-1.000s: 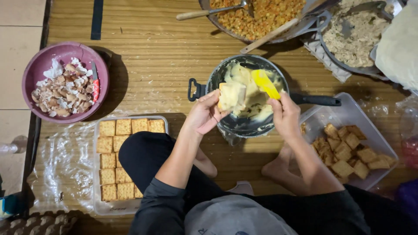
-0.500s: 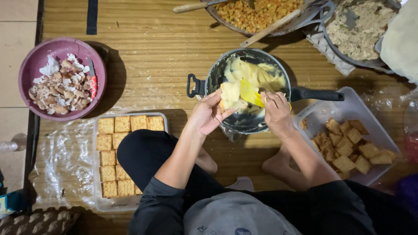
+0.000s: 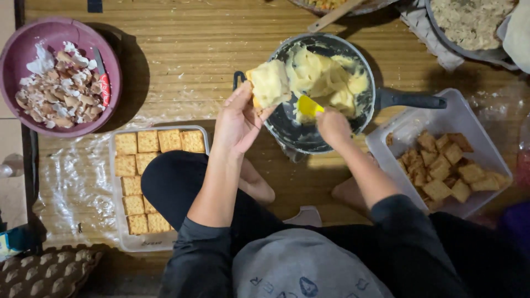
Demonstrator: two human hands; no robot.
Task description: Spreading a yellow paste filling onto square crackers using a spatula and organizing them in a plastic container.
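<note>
Since the earlier frame the left hand has lifted its coated square cracker toward the pan's left rim, and the right hand has drawn back to the near rim.

Head view: the left hand's fingers pinch the cracker, its top heaped with pale yellow paste. The right hand is closed around a yellow spatula, blade in the dark pan of paste. The clear tray at the left holds neat rows of flat squares; the grey tub at the right holds a loose pile of browner pieces. Much paste remains, so I judge the work partway done.
</note>
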